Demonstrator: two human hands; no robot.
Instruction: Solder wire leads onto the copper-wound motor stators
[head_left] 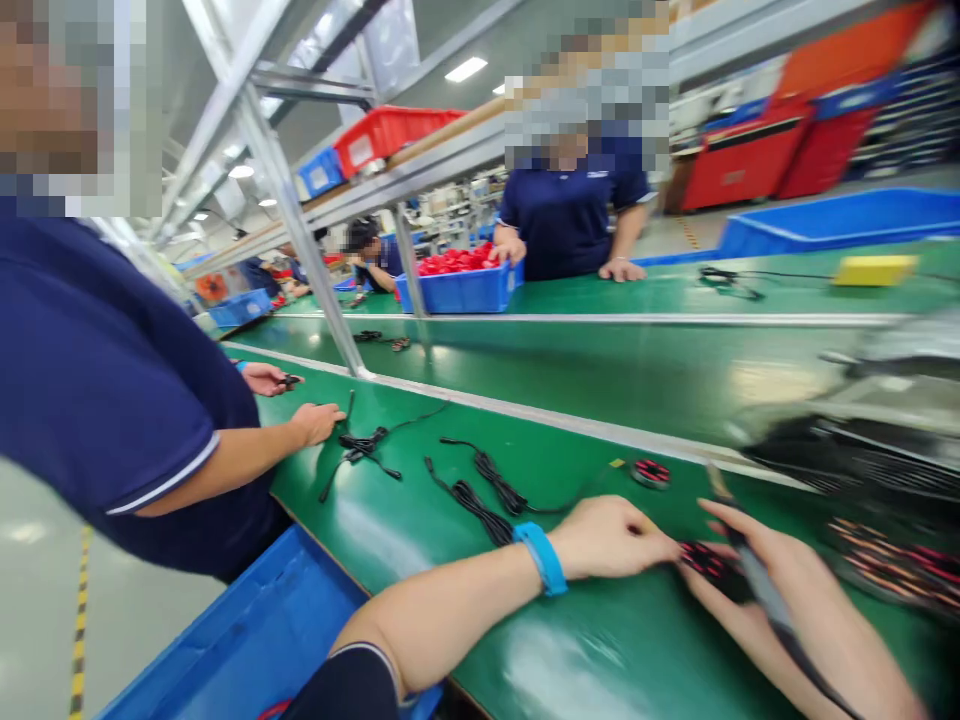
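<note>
My left hand (pixel 615 540), with a blue wristband, pinches the edge of a small black-and-red coil (pixel 706 562). The coil also rests against the fingers of my right hand (pixel 817 610). Across that right hand lies a slim dark grey tool (pixel 772 600) with a narrow tip pointing away from me; blur hides its exact kind. A similar round red-and-black coil (pixel 651 473) lies on the green bench just beyond my hands. To the left of it are two bundled black cables, one nearer (pixel 476 508) and one farther (pixel 496 482), with thin plug ends.
More coils (pixel 892 560) and blurred black cables (pixel 840 455) lie at the right. A co-worker's hand (pixel 319 424) touches another cable (pixel 364 443) at the left. A metal post (pixel 300 220) rises from the bench. Below its edge stands a blue bin (pixel 255 620). Another person stands opposite.
</note>
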